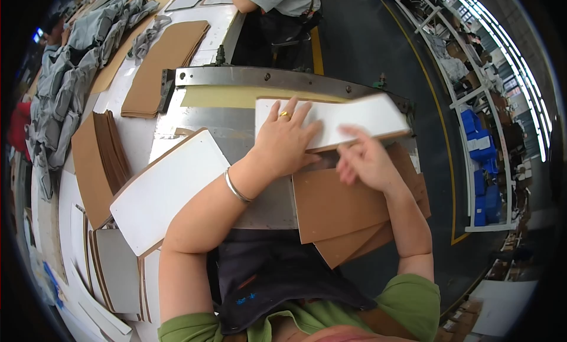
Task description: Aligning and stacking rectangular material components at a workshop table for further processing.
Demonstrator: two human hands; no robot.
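Note:
My left hand [286, 132] lies with spread fingers on a white-faced panel with a brown edge [366, 115]. A ring and a silver bangle show on that hand and wrist. The panel rests on a metal machine bed, close to a long bolted metal bar [236, 77] and a yellowish strip [218, 97]. Somewhat blurred, my right hand [369, 165] is at the panel's near edge, index finger stretched out, others partly curled, nothing visible in it. Below it lie several fanned brown sheets [336, 206]. Left of my left forearm is another white panel [171, 191].
Stacks of brown sheets [168, 64] and curved brown pieces [91, 165] stand on the left table, with grey boards [118, 265] nearer me. Grey fabric [77, 88] is heaped at far left. Another person [283, 5] sits ahead. A shelf with blue bins [481, 141] stands right.

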